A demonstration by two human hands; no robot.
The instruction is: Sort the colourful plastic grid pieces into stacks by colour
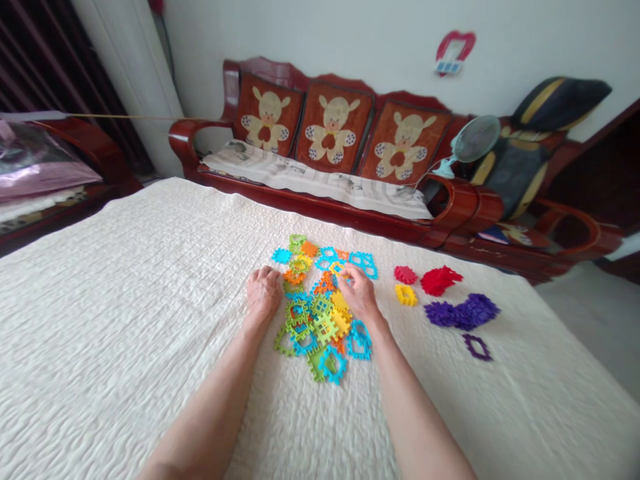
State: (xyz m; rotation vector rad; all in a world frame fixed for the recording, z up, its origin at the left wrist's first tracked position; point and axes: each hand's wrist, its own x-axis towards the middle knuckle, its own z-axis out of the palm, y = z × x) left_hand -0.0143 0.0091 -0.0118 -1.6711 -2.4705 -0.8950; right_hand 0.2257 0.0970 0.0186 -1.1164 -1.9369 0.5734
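A mixed heap of plastic tiles (315, 313), blue, green, orange and yellow, lies at the centre of the frame on the cream quilt (125, 300). The left hand (263, 293) rests knuckles-up at the heap's left edge, fingers curled under; whether it holds anything cannot be told. The right hand (357, 290) sits on the heap's upper right, fingers bunched at a small yellow piece (337, 268), but the blur hides whether they grip it.

To the right of the heap, set apart by colour, are a red pile (439, 280) with a single red tile (405, 274) beside it, a lone yellow tile (406, 295), a purple pile (463, 311) and a purple frame (477, 347). Red and purple look separated out. Most of the heap is still unsorted, so the work seems well short of half done.
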